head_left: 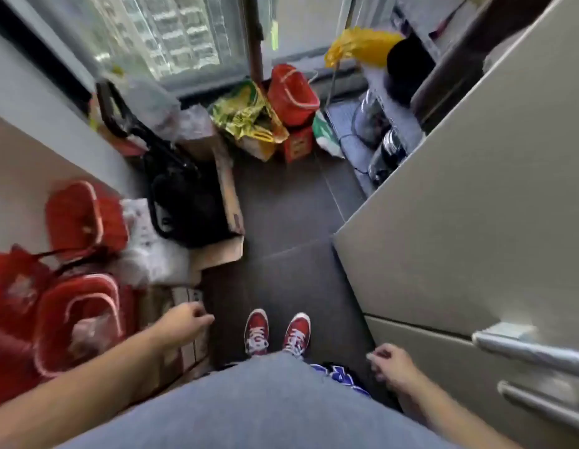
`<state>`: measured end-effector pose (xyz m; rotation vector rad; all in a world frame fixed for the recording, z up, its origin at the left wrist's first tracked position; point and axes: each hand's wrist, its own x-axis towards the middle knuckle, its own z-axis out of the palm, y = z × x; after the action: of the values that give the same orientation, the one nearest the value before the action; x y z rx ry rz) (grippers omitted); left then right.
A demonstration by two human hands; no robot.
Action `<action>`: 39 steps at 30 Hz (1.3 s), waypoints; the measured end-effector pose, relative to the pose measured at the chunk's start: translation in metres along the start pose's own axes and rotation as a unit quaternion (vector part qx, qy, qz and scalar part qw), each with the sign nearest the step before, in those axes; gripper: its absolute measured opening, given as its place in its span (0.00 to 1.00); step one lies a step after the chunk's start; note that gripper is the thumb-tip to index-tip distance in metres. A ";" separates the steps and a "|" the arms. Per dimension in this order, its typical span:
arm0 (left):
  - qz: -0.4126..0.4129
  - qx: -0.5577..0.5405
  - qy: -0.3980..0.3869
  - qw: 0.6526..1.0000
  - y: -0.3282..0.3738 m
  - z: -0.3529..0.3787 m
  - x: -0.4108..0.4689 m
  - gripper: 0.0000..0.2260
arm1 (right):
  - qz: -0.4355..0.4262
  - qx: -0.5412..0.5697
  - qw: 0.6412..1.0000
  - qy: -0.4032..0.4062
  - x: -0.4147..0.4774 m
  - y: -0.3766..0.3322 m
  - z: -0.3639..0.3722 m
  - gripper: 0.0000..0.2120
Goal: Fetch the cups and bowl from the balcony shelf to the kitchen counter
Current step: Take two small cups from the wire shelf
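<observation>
I stand on a narrow balcony and look down at dark floor tiles and my red shoes [276, 332]. My left hand [184, 320] hangs at lower left with loosely curled fingers and holds nothing. My right hand [390, 362] hangs at lower right beside a grey cabinet, fingers also curled and empty. A low shelf [352, 144] at the far right holds shiny metal and glass vessels [372, 121]; the frame is blurred, so I cannot tell cups from a bowl there.
A tall grey fridge or cabinet [476, 189] fills the right side. Red bags [77, 319], a black bag [187, 205] and cardboard boxes crowd the left. A red bucket [291, 92] and yellow bags [249, 118] stand by the far window. A strip of floor [288, 202] runs down the middle.
</observation>
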<state>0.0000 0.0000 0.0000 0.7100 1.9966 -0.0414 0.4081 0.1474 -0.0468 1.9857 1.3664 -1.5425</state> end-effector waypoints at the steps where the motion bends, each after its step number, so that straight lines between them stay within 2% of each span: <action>1: 0.002 -0.008 0.000 1.000 0.003 0.001 0.007 0.09 | 0.001 -0.003 1.000 -0.011 0.007 0.001 -0.001 0.07; 3: -0.001 -0.042 0.011 0.999 0.010 -0.001 0.011 0.09 | 0.023 -0.024 0.999 -0.023 0.009 -0.003 -0.005 0.06; 8: -0.016 -0.127 0.028 0.991 0.019 -0.006 0.013 0.08 | 0.012 -0.054 0.998 -0.022 0.022 -0.035 -0.014 0.07; 17: -0.108 -0.158 -0.001 0.981 -0.041 -0.025 0.033 0.08 | -0.073 -0.029 0.996 -0.043 0.076 -0.218 -0.007 0.07; 23: -0.128 -0.135 -0.003 0.983 -0.058 -0.081 0.093 0.10 | -0.099 -0.028 0.993 -0.050 0.099 -0.335 0.001 0.08; 27: -0.098 -0.109 -0.010 0.989 -0.026 -0.144 0.135 0.10 | -0.091 -0.053 0.993 -0.048 0.103 -0.379 -0.010 0.06; 31: -0.044 -0.106 0.003 0.993 0.021 -0.207 0.174 0.09 | -0.062 -0.043 0.997 -0.021 0.106 -0.397 -0.036 0.08; 35: -0.021 -0.141 0.004 0.990 0.069 -0.260 0.212 0.09 | -0.020 -0.055 0.998 0.000 0.120 -0.403 -0.059 0.08; 39: -0.006 -0.169 0.007 0.986 0.107 -0.303 0.249 0.08 | 0.014 -0.080 0.997 -0.013 0.148 -0.419 -0.072 0.09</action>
<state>-0.2747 0.2993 -0.0170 0.4803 1.9566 0.2910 0.1144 0.4870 -0.0160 1.8750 1.3983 -1.3949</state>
